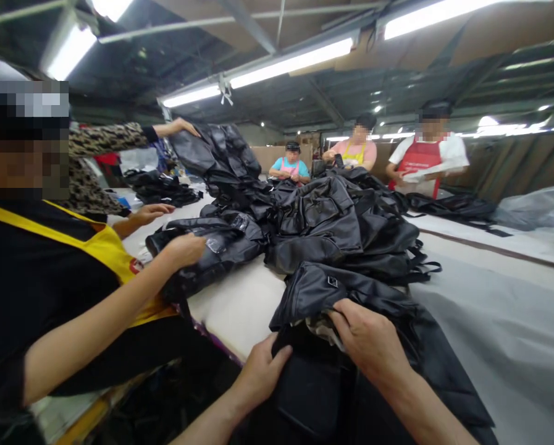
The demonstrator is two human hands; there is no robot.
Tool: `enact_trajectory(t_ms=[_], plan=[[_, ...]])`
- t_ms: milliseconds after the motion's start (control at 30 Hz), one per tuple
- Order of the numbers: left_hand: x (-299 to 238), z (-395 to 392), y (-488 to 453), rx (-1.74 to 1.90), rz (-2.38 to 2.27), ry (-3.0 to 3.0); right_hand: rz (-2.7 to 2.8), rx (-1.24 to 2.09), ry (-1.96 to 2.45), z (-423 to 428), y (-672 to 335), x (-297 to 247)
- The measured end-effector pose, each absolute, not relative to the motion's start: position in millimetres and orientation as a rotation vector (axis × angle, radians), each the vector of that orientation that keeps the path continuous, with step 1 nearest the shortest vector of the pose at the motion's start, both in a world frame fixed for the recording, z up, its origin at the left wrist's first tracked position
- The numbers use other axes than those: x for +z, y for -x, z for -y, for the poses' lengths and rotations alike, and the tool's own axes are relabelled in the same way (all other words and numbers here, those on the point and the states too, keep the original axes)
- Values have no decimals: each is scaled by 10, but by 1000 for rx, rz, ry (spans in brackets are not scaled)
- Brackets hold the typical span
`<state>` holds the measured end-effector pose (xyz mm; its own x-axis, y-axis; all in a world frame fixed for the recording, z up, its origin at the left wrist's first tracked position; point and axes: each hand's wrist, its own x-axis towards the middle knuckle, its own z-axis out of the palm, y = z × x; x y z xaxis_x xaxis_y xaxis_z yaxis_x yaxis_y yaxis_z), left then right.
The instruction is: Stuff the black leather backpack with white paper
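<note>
Black bag (388,300), smooth, creased, bore a square metal badge (333,282); pale lining (323,326) showed. Lay at near edge of the table (239,303). Left hand (260,364) pinched its rim; right hand (369,330) gripped its opening.

Left hand (262,366) pinches, right hand (370,335) seemingly grips.

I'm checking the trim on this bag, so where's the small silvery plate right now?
In the head view, the small silvery plate is right of centre, below mid-height, on the nearest black bag, just above the right hand.
</note>
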<state>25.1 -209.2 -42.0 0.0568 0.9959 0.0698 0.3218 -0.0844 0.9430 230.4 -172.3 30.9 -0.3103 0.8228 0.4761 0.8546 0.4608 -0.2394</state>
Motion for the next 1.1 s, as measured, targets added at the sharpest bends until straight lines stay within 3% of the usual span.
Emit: enact_trajectory(t_ms=[100, 300, 433, 533, 667, 800, 1100], plan=[[-431, 2106, -430, 1000, -1134, -1186, 2226, -92, 1480, 1709, -2256, 304], [-712, 2206, -534, 996, -951, -642, 2102, 186, 1541, 1986, -2201, -112], [-680, 2221, -531, 1045, -968, -664, 2192, -42, 1348, 2306, -2164, -410], [-649, 2210, -540, 1052, -1004, -724, 2204, -237, 1453, 2349, -2106, -535], [-699, 2187, -532, 1064, -1018, -888, 2209, 141, 1856, 2170, -1935, -396], [-743, 2128, -501, 1065, -1048, -1065, 2213, 541, 1733, 1894, -1698, -255], [-754, 2079, -426, 1108, -1035, -1180, 2296, 339, 1597, 1715, -1790, -267]])
